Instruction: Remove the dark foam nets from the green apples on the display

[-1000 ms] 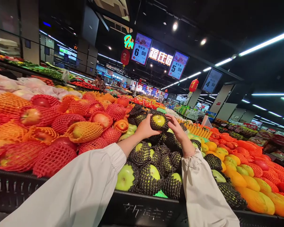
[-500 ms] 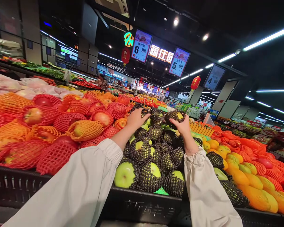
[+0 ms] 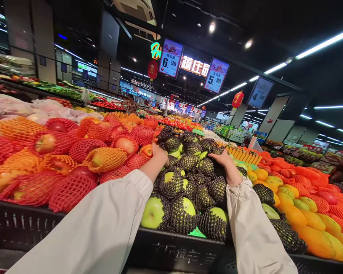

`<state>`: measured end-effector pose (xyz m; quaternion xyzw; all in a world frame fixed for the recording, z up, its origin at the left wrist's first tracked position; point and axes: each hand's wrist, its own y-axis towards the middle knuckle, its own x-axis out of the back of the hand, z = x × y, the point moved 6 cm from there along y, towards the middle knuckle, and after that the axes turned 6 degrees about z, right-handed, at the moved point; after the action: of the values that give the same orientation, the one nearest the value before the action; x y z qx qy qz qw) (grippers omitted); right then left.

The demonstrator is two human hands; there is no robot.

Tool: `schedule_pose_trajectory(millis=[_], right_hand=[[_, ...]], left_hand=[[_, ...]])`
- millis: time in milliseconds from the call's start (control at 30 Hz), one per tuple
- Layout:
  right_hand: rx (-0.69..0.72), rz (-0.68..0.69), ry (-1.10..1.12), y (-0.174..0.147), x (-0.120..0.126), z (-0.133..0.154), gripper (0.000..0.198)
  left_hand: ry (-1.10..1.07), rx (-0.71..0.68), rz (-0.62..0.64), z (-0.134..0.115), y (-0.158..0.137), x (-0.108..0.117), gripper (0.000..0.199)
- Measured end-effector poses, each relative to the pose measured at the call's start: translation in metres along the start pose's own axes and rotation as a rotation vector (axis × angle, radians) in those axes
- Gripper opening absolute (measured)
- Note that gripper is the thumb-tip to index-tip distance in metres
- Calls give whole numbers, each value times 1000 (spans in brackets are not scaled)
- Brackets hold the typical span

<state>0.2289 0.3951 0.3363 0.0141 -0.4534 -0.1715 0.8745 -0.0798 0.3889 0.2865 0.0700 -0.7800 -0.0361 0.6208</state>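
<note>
The green apples (image 3: 152, 212), most in black nets (image 3: 182, 220), are heaped in a black crate (image 3: 174, 240), between netted red apples (image 3: 85, 173) and a slope of orange fruit (image 3: 295, 213). The left hand (image 3: 159, 155) is at the heap's left side, beside the red apples; its fingers look loosely bent, but their tips are partly hidden, so I cannot tell whether they grip anything. The right hand (image 3: 224, 158) is at the right side, fingers stretched inward and apart, with nothing seen in their hold; whether they touch the apple just below is unclear.

The heap looks loosely stacked, so a push from either side could tip an upper apple down towards the front, where the crate's low rim might not stop it. Pulling one from lower down could start a slide. A fingertip could snag a net, and the right sleeve (image 3: 254, 224), close to the front apples, could nudge one if it swings inward.
</note>
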Motion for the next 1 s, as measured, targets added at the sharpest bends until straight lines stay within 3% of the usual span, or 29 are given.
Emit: schedule_pose_trajectory(millis=[100, 333, 433, 533, 667, 767, 833, 900, 933, 1000], right_hand=[[-9, 10, 7, 2, -3, -2, 100], [20, -52, 61, -2, -4, 0, 113], [17, -72, 78, -5, -4, 2, 112], [19, -63, 46, -9, -3, 6, 110], [-9, -48, -78, -17, -1, 11, 108], [22, -197, -79, -24, 12, 17, 100], [174, -353, 14, -30, 24, 26, 82], [477, -422, 170, -39, 31, 42, 64], [645, -394, 250, -44, 30, 50, 59], [927, -241, 345, -54, 23, 65, 63]], left_hand=[[236, 69, 99, 0, -3, -3, 57], [217, 11, 75, 0, -10, 6, 68], [138, 38, -32, 4, -9, 15, 74], [37, 38, -254, 11, -7, 27, 55], [55, -73, -272, 15, 3, 25, 45], [43, -100, -359, 14, 0, 34, 45], [-4, -149, -539, 6, -13, 51, 42], [-45, -339, -701, -14, -33, 67, 37], [-41, -486, -729, -29, -43, 71, 34], [9, -777, -665, -59, -62, 69, 31]])
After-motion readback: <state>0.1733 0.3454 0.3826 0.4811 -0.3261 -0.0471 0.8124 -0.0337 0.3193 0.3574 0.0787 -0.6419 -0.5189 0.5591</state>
